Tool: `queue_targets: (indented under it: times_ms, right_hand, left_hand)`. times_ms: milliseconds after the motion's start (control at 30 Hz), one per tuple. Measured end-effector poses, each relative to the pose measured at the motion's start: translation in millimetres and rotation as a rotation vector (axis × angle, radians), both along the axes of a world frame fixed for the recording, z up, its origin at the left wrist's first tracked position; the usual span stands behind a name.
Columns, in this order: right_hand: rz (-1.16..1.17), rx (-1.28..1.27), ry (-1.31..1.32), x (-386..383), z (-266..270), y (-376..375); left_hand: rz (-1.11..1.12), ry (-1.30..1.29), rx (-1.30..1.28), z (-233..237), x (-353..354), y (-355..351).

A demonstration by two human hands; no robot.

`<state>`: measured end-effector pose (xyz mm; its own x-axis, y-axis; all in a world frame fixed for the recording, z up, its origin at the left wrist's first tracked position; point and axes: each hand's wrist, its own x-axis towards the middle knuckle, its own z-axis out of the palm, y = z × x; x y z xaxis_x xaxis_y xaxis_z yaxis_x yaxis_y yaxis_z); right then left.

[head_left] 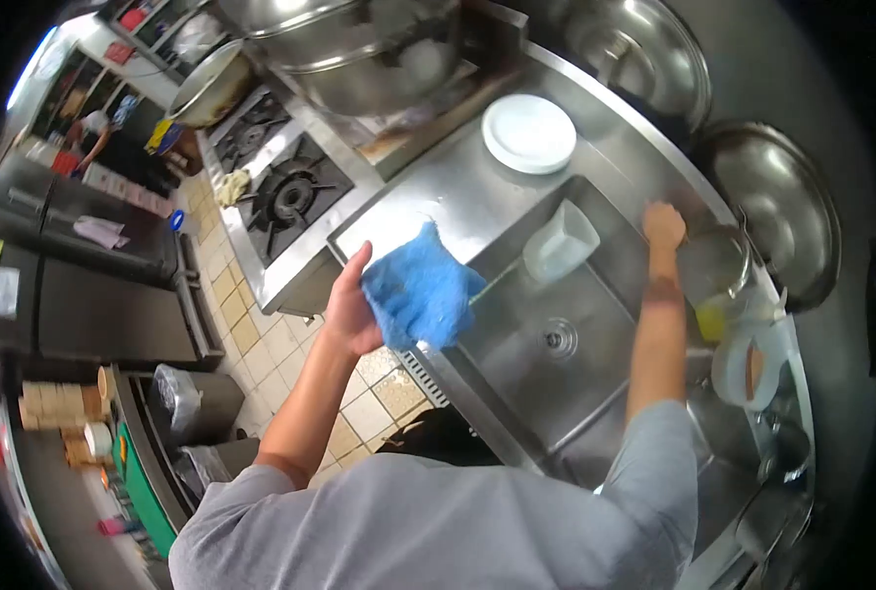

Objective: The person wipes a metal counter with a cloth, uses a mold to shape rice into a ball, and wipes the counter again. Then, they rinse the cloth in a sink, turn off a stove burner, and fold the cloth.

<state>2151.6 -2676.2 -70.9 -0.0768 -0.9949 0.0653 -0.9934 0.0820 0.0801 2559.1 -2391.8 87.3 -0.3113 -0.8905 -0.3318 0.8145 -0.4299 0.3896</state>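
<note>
My left hand (350,307) holds a bunched blue cloth (423,287) over the front edge of the steel counter, with the thumb up beside it. My right hand (664,225) is stretched out to the far side of the steel sink (516,383), near its back wall. Its fingers look curled, but blur hides whether anything is in them. Between the hands, a translucent white plastic container (562,243) lies tilted in the sink. A round white lid (529,133) rests on the counter beyond it.
A gas stove (290,192) and large steel pots (339,49) stand beyond the counter. Large metal lids (777,211) lean along the wall at right. Near the faucet (743,265) sits a white container (750,366). Another person (113,147) stands in the background.
</note>
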Motion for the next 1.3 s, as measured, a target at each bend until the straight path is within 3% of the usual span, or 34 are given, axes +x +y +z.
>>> queue_targets:
  times_ms: [100,167,233,267,300,333,367,400,467,500,567,600,667,700,733,767,800,867,900,967,1033,1100,1133,1200,1233,1300]
  right_hand:
    - [-0.089,0.034,-0.047,-5,-3,-9]
    - [-0.072,-0.201,-0.133,5,0,14]
    - [-0.068,-0.703,-0.464,20,7,57]
    - [-0.205,-0.725,-0.7,23,9,81]
    - [-0.415,-0.792,-0.707,25,9,103]
    - [-0.599,-0.676,-1.02,12,-8,117]
    - [-0.816,-0.539,-1.513,6,-1,135]
    - [-0.848,-0.574,-1.496,-2,8,151]
    - [-0.682,-0.408,-1.92,-17,34,173]
    - [-0.697,-0.44,-1.914,-22,46,179]
    - [-0.396,-0.151,-2.0,-30,71,183]
    - [-0.411,-0.175,-2.0,-34,84,185]
    - [-0.138,0.302,-1.806,-40,109,189]
    - [-0.147,0.284,-1.808,-46,111,190]
    - [-0.097,0.155,-1.648,-52,110,190]
    - [-0.047,0.035,-1.486,-56,110,191]
    - [-0.048,0.028,-1.49,-57,107,193]
    - [0.057,-0.292,-1.359,-60,93,196]
    - [0.059,-0.3,-1.364,-61,85,200]
    - [-0.066,-0.189,-1.491,-66,63,213]
    - [-0.047,-0.094,-1.383,-68,38,232]
    - [-0.194,0.177,-1.092,-71,-10,244]
    - [-0.188,0.174,-1.097,-70,-27,252]
    - [-0.284,-0.27,-1.761,-67,-47,266]
    - [-0.282,-0.267,-1.766,-64,-38,264]
    - [-0.339,-1.029,-2.337,-50,2,258]
  left_hand:
    - [-0.1,0.024,0.062,-10,-23,-42]
    - [-0.208,0.032,0.083,-27,-41,-67]
    - [-0.353,-0.045,0.156,-47,-67,-92]
    - [-0.41,-0.033,0.16,-57,-83,-104]
    - [-0.493,-0.087,0.198,-66,-101,-115]
    - [-0.573,-0.144,0.232,-76,-119,-125]
    - [-0.671,-0.18,0.215,-86,-141,-134]
    - [-0.715,-0.176,0.211,-98,-163,-141]
    - [-0.872,-0.307,0.109,-122,-207,-154]
    - [-0.901,-0.307,0.1,-137,-231,-160]
    - [-0.963,-0.531,-0.076,-156,-273,-167]
    - [-0.986,-0.531,-0.083,-159,-289,-168]
    - [-0.926,-1.03,-0.417,-142,-315,-160]
    - [-0.724,-0.768,-0.615,-129,-321,-148]
    - [-0.735,-0.767,-0.625,-121,-330,-149]
    - [-0.777,-0.908,-0.729,-114,-338,-154]
    - [-0.813,-1.053,-0.829,-108,-342,-156]
    - [-0.824,-1.054,-0.857,-81,-345,-154]
    - [-0.834,-1.049,-0.88,-71,-346,-154]
    - [-0.87,-1.011,-0.802,-64,-344,-155]
    - [-0.897,-0.97,-0.725,-60,-341,-158]
    - [-0.72,-0.752,-0.502,-61,-333,-158]
    - [-0.717,-0.76,-0.504,-61,-327,-158]
    - [-0.58,-0.706,-0.4,-64,-314,-155]
    - [-0.578,-0.711,-0.398,-73,-310,-155]
    - [-0.615,-0.685,-0.246,-106,-303,-154]
